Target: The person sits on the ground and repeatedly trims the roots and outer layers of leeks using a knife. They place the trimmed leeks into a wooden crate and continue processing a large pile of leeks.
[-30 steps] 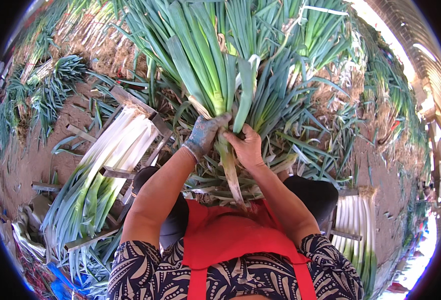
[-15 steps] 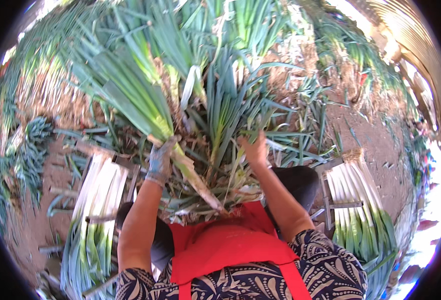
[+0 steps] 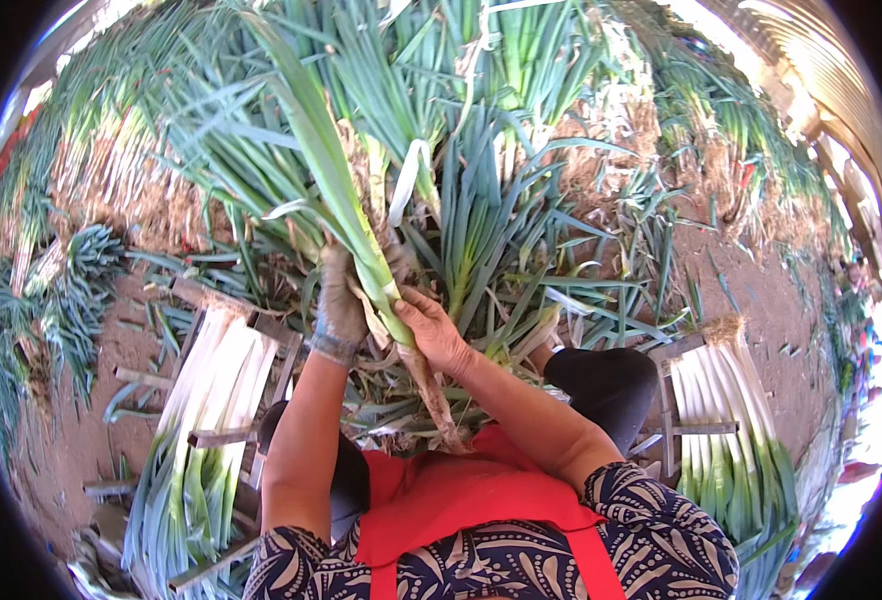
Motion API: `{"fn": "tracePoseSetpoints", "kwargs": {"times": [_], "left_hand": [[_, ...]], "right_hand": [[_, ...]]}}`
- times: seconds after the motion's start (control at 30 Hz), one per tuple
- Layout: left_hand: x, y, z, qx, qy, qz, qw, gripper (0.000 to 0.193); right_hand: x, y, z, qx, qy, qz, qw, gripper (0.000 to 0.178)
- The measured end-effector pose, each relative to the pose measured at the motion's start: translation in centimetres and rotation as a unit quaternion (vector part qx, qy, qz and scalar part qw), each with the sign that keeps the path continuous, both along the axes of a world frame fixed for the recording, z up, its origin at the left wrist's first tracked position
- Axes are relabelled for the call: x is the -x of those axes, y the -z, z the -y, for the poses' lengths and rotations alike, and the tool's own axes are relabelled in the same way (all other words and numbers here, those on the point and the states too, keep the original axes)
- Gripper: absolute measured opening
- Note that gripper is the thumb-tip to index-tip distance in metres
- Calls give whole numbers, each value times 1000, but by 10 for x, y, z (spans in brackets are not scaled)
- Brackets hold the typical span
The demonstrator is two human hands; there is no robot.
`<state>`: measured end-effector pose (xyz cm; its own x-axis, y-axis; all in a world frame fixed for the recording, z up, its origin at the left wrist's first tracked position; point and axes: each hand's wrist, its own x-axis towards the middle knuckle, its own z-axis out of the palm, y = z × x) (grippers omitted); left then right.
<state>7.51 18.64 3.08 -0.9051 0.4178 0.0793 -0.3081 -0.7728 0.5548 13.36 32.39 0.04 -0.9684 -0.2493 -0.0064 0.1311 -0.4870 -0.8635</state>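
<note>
A leek (image 3: 349, 210) slants across the middle in front of me, its green leaves up to the far left and its soil-stained, rooted end just above the red apron (image 3: 471, 490). My left hand (image 3: 339, 305), in a dirty work glove, is closed around it; its fingers are partly hidden behind the stalk. Bare, my right hand (image 3: 433, 332) pinches at the stalk where green turns pale, thumb on top. A loose outer leaf strip hangs between the two hands. Beneath lie stripped leaves (image 3: 521, 340) in a heap.
Trimmed leeks with white stalks lie on a wooden rack to the left (image 3: 216, 375) and another to the right (image 3: 726, 410). Large piles of untrimmed leeks (image 3: 111, 165) stand along the far side. Bare soil (image 3: 761, 300) shows at the right.
My right hand, open and apart before, has come left and closed onto the leek's stalk. The leek has turned more upright, and my left hand has moved slightly right with it.
</note>
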Motion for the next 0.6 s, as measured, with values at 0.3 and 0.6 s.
{"fn": "tracePoseSetpoints", "kwargs": {"times": [0.3, 0.6], "left_hand": [[-8, 10, 0, 149, -78, 80, 983, 38], [-13, 14, -16, 215, -234, 78, 945, 27]], "right_hand": [[-15, -20, -19, -355, 89, -51, 929, 47], [1, 4, -23, -390, 113, -52, 913, 38]]}}
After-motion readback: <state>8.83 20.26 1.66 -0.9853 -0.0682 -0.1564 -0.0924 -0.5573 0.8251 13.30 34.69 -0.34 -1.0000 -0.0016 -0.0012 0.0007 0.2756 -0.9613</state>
